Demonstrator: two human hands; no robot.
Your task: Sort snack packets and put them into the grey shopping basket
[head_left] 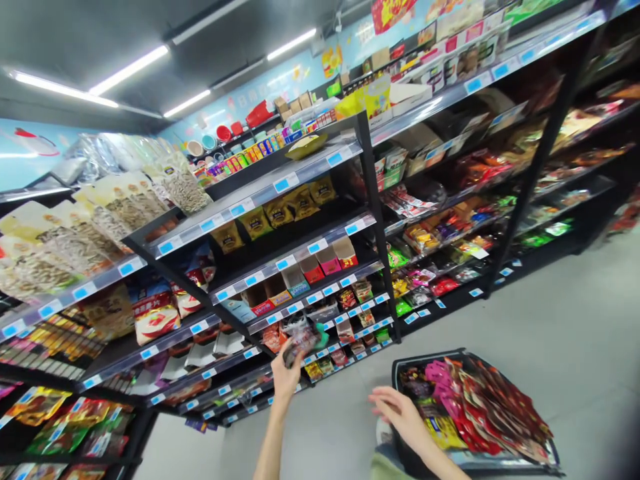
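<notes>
Cool white light falls from the tubes [65, 89] between ten and twelve o'clock, burnt out to plain white against the dim grey ceiling [110, 33]. Glare streaks the rail [435, 103] toward one o'clock, and clear wrap on the bags [183, 183] between nine and ten shines. Beneath the upper boards, the shelves [300, 233] sink into shadow, deep toward three. The floor [345, 433] at six is evenly lit, softly shaded. Near half past six, the pack [303, 337] is smeared; the tags [287, 183] are too soft to read. Wide-angle stretch slants the shelves, and the edge at four is a dark blur.
</notes>
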